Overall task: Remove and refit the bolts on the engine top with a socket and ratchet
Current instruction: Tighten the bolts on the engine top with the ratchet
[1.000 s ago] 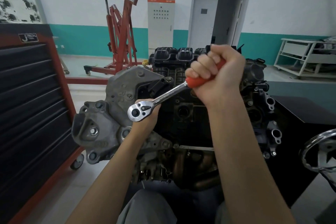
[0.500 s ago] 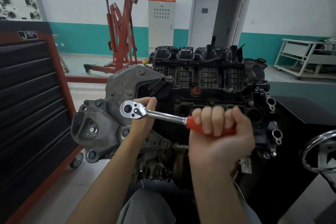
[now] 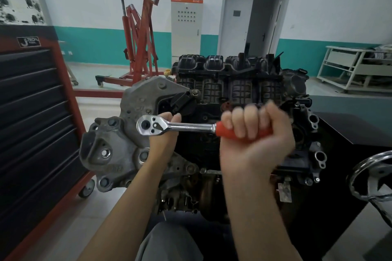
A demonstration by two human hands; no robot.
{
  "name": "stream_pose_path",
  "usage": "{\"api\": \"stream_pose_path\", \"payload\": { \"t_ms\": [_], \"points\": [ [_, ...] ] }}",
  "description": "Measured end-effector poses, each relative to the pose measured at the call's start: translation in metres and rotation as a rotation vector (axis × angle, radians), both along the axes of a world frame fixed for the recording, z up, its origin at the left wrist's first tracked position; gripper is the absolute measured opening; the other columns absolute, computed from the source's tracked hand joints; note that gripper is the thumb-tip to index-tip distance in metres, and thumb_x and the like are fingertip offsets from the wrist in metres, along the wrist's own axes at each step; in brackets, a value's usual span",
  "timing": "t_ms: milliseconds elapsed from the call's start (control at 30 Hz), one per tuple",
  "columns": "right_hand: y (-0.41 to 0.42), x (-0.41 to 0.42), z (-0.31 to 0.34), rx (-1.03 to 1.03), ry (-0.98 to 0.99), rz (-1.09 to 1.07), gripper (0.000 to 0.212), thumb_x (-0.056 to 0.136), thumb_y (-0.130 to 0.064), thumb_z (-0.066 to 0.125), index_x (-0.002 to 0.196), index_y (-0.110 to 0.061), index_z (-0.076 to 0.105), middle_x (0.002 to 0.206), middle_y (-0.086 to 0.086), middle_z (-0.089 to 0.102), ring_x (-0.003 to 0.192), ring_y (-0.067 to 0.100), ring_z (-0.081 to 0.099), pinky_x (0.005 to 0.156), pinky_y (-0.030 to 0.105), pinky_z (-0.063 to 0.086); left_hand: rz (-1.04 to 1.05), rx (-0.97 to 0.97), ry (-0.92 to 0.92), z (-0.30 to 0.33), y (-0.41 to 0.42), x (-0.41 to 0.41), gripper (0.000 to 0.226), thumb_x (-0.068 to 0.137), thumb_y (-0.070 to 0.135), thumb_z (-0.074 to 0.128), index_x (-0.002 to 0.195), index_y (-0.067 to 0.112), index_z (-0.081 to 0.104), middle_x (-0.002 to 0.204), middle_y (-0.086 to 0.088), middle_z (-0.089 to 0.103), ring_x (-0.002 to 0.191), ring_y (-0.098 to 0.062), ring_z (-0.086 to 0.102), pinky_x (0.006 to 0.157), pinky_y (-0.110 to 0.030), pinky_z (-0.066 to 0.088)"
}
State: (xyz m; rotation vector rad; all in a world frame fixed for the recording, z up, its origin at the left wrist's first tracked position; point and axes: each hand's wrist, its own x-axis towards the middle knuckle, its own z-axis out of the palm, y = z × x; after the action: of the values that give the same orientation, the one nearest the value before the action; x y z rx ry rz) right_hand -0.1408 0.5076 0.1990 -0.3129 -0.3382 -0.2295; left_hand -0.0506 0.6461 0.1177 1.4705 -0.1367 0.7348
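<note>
Both our hands on the ratchet at the engine's near-left corner.

Nearest us, our right hand is fisted round the red handle, the chrome shank running out leftward from the grip. Our left hand sits under the ratchet head, fingers curled up beside it; what they hold is hidden. The head hangs over the engine's grey left end cover. Beyond stand the red hoist and the doorway.

- A black tool chest with a red frame stands near left.
- A red engine hoist stands far left.
- A grey cabinet stands beside a door.
- A white rack stands far right.
</note>
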Motion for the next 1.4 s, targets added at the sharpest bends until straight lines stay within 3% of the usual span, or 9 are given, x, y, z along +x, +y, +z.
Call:
{"api": "stream_pose_path", "payload": {
  "t_ms": [133,300,500,633,733,900,1067,1200,1400],
  "points": [
    [0.008,-0.026,-0.035,0.099,0.014,-0.089,0.036,0.08,-0.019,0.041,0.044,-0.021,0.037,0.038,-0.006,0.031,0.036,0.011,0.031,0.047,0.025,0.04,-0.046,0.004,-0.047,-0.002,0.0,-0.001,0.046,0.079,0.035,0.059,0.045,0.025,0.029,0.044,0.009,0.026,0.04,-0.006,0.021,0.042,-0.018,0.019],
    [-0.005,0.003,0.002,-0.08,-0.066,0.018,0.035,0.08,-0.014,0.041,0.046,-0.02,0.034,0.038,-0.006,0.027,0.035,0.011,0.025,0.045,0.02,0.035,-0.006,0.016,-0.03,0.005,-0.006,-0.004,0.034,0.075,0.017,0.048,0.046,0.014,0.031,0.043,0.009,0.027,0.042,-0.004,0.021,0.044,-0.021,0.016],
    [-0.009,0.05,0.064,-0.365,0.023,0.27,0.044,0.088,-0.011,0.04,0.046,-0.017,0.033,0.038,-0.005,0.026,0.035,0.01,0.023,0.042,0.018,0.03,0.076,0.107,0.487,-0.007,-0.002,-0.003,0.025,0.094,0.044,0.052,0.074,0.04,0.037,0.076,0.02,0.038,0.065,0.004,0.035,0.059,-0.011,0.029],
    [-0.007,0.029,0.035,-0.183,0.02,0.158,0.042,0.089,-0.012,0.042,0.048,-0.019,0.035,0.039,-0.006,0.028,0.036,0.01,0.024,0.043,0.018,0.031,0.081,0.027,0.102,-0.001,-0.002,-0.005,0.036,0.085,0.018,0.059,0.054,0.015,0.041,0.055,-0.001,0.036,0.052,-0.012,0.031,0.051,-0.024,0.026],
    [0.0,-0.005,-0.01,0.057,0.026,0.0,0.041,0.087,-0.016,0.041,0.047,-0.021,0.037,0.04,-0.007,0.029,0.037,0.01,0.027,0.044,0.021,0.035,0.015,-0.006,-0.017,0.0,-0.002,-0.002,0.054,0.076,0.035,0.06,0.053,-0.005,0.032,0.054,-0.009,0.029,0.051,-0.02,0.024,0.05,-0.03,0.02],
    [-0.002,-0.015,-0.03,0.101,0.033,-0.041,0.037,0.08,-0.018,0.04,0.044,-0.021,0.034,0.038,-0.006,0.028,0.035,0.01,0.028,0.045,0.021,0.036,-0.043,0.052,-0.03,0.0,-0.002,0.0,0.047,0.078,0.034,0.053,0.041,0.025,0.026,0.041,0.014,0.024,0.04,-0.003,0.018,0.042,-0.019,0.016],
    [-0.014,0.028,0.023,-0.161,-0.041,0.136,0.043,0.087,-0.01,0.037,0.046,-0.019,0.034,0.038,-0.006,0.027,0.035,0.01,0.024,0.043,0.018,0.032,0.037,0.083,0.043,0.001,-0.001,0.002,0.041,0.076,0.019,0.051,0.04,0.026,0.032,0.039,0.014,0.03,0.039,-0.001,0.024,0.039,-0.014,0.02],
    [-0.01,0.055,0.065,-0.354,0.006,0.277,0.043,0.088,-0.011,0.041,0.046,-0.017,0.034,0.037,-0.005,0.027,0.033,0.01,0.023,0.041,0.018,0.029,0.009,0.119,0.186,-0.004,-0.001,0.003,0.041,0.084,0.03,0.054,0.047,0.027,0.037,0.044,0.014,0.034,0.045,-0.002,0.033,0.048,-0.014,0.03],
    [-0.003,0.017,0.015,-0.078,-0.007,0.079,0.04,0.088,-0.012,0.042,0.049,-0.02,0.036,0.04,-0.007,0.029,0.036,0.01,0.025,0.043,0.019,0.032,0.046,0.013,0.087,-0.002,0.0,0.001,0.032,0.08,0.017,0.054,0.05,0.01,0.044,0.049,-0.001,0.034,0.046,-0.008,0.03,0.049,-0.027,0.021]
  ]
}}
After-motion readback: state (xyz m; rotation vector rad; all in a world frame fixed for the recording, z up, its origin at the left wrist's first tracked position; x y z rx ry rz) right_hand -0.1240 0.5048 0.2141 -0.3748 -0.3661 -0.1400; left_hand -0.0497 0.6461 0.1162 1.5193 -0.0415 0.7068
